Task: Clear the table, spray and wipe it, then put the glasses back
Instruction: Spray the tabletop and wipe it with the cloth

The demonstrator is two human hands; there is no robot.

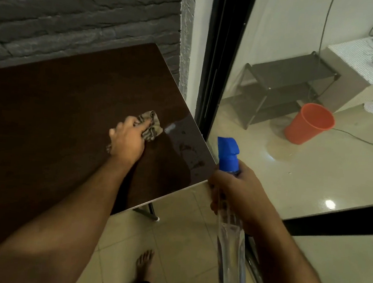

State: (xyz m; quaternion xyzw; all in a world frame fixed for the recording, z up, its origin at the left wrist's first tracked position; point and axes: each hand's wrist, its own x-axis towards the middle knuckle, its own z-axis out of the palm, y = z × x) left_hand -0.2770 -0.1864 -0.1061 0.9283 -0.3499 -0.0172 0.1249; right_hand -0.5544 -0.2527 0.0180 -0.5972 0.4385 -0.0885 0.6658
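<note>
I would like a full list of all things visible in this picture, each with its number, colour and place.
table: one, dark brown, left, against the brick wall
cloth: one, beige with dark stripes, on the table near its right edge
spray bottle: one, clear with blue head, off the table's right corner
brick wall: one, grey, behind the table
bucket: one, orange, on the floor beyond the glass
shelf rack: one, grey, behind the bucket
floor: beige tiles, below
left hand: one, presses the cloth on the table
right hand: one, grips the spray bottle
foot: one, bare, on the floor
</note>
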